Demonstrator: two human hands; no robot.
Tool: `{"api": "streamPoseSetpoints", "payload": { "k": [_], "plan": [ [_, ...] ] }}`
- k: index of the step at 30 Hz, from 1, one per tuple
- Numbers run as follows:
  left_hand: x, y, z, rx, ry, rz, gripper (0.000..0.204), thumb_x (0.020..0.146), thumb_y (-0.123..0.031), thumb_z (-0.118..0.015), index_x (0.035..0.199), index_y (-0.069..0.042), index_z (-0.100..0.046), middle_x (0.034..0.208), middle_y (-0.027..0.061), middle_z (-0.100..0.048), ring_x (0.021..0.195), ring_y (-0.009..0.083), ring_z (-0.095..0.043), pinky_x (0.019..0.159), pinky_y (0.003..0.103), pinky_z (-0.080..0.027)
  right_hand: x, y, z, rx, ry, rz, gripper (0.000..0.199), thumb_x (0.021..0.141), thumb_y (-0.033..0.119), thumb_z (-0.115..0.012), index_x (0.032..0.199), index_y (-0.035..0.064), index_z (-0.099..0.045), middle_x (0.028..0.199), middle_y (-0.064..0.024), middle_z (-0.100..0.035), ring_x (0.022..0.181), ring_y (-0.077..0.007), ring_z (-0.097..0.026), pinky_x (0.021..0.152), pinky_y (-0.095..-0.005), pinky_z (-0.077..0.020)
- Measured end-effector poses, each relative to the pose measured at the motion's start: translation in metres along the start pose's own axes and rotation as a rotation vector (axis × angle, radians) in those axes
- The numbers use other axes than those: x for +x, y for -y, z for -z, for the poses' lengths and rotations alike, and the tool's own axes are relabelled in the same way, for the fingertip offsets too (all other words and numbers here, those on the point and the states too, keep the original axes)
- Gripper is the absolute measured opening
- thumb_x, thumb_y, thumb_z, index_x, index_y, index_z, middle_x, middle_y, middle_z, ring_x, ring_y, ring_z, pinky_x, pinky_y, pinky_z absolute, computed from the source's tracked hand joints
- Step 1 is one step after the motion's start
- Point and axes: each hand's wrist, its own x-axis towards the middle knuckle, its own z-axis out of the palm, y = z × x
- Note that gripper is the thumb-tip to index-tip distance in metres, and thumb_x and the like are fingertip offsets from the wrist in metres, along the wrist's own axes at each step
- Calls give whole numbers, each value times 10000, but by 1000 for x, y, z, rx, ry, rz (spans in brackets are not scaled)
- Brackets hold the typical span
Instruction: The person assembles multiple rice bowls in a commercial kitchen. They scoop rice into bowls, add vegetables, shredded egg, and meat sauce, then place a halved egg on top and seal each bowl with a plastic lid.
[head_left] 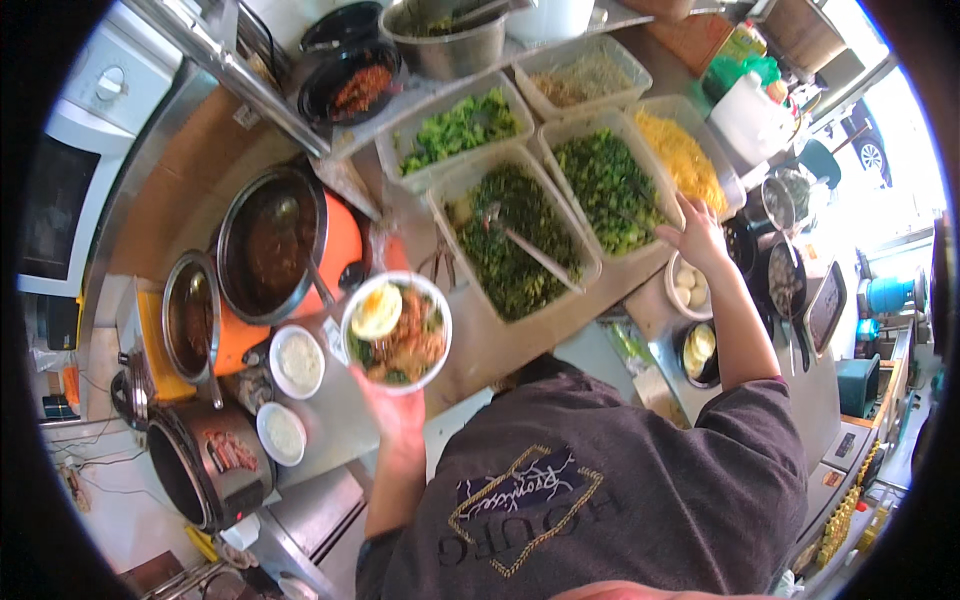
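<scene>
My left hand (397,418) holds up a white bowl (396,331) from below; it carries half a boiled egg, browned meat and some greens. The bowl hangs over the counter, just in front of an orange pot of brown broth (275,245). My right hand (695,236) reaches forward on the right, fingers apart. It touches the near corner of a clear tub of chopped dark greens (608,186), beside a tub of yellow shreds (684,154). I see nothing in that hand.
A tub of leafy greens with tongs (518,243) stands in the middle, with more tubs, a steel bowl (446,42) and a black chilli bowl (359,90) behind it. At left are a small pot (190,316), two white bowls (298,360) and a cooker (200,462). Peeled eggs (690,286) sit at right.
</scene>
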Motion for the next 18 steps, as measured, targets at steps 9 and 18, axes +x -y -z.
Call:
{"api": "streamPoseSetpoints", "payload": {
  "k": [9, 18],
  "plan": [
    [5, 50, 83, 40, -108, 8, 613, 1001, -524, -279, 1470, -130, -289, 1502, 99, -332, 1366, 321, -342, 1123, 515, -296, 270, 130, 131, 345, -294, 385, 294, 886, 299, -613, 1021, 42, -664, 932, -125, -667, 863, -252, -624, 766, -363, -492],
    [10, 66, 120, 151, -241, -71, 584, 1026, -455, -272, 1414, -22, -330, 1412, 124, -446, 1293, 266, -446, 1081, 431, -384, 309, 135, 79, 119, -127, 466, 329, 794, 282, -703, 1052, 79, -673, 912, -105, -652, 848, -239, -607, 718, -357, -485]
  ]
}}
